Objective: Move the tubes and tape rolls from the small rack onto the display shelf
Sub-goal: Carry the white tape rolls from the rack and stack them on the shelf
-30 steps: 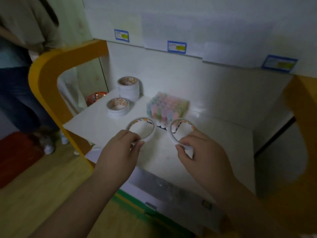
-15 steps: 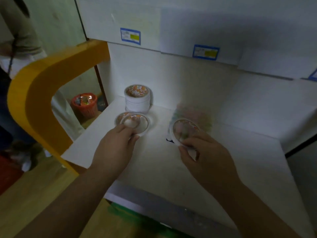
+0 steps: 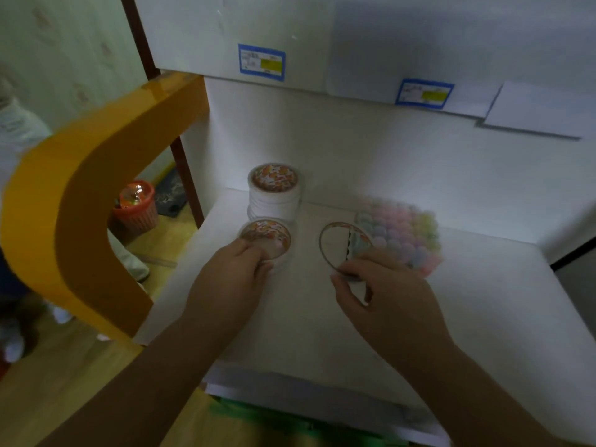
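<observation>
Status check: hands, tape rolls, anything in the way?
Left hand grips a tape roll on the low stack. Right hand holds another roll tilted above the shelf. Tube pack close behind.

Display shelf (image 3: 322,317) with tall tape stack (image 3: 274,191) at 11 o'clock against the back wall, low tape stack (image 3: 269,241) just before it, tube pack (image 3: 403,235) at 1 o'clock, loose tape roll (image 3: 342,246) between low stack and tubes, basket (image 3: 137,206) on floor at 9 o'clock
</observation>
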Action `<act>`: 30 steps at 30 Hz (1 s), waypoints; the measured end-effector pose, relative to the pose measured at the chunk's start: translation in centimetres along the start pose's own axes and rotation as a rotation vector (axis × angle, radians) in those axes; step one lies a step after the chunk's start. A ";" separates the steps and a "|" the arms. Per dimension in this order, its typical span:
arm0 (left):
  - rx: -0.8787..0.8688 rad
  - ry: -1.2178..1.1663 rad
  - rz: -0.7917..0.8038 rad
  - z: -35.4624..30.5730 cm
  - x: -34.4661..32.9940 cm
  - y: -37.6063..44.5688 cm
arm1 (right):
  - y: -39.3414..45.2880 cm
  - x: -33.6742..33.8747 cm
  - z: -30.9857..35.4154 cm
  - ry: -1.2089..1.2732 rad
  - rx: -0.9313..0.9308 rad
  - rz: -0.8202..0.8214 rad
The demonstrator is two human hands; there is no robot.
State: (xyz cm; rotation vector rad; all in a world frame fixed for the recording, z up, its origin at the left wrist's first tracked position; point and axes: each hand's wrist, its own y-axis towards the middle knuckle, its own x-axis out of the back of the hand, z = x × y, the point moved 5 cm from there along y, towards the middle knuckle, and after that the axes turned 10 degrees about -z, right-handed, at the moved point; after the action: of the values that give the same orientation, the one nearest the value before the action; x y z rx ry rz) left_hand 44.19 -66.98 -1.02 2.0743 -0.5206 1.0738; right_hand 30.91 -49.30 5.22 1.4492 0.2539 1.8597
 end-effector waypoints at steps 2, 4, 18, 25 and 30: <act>-0.019 -0.007 0.004 0.1 -0.2 0.1 | 0.0 -0.3 0.1 -0.017 -0.003 0.007; -0.036 -0.012 0.012 0.2 -0.3 0.4 | 0.0 -0.5 0.2 -0.022 -0.007 0.006; 0.075 -0.131 -0.043 0.8 0.9 -0.6 | 3.1 -5.1 2.7 0.050 0.054 0.064; 0.169 -0.158 -0.103 2.2 2.7 -2.5 | 4.8 -9.4 5.0 0.039 0.124 0.205; 0.155 -0.158 -0.084 2.8 2.7 -2.7 | 4.6 -10.4 5.4 0.007 0.127 0.237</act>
State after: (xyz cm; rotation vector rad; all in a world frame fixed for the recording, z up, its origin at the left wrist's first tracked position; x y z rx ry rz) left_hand 48.85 -67.38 -1.00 2.3086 -0.4341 0.9320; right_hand 34.53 -60.91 1.88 1.6178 0.2146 2.0693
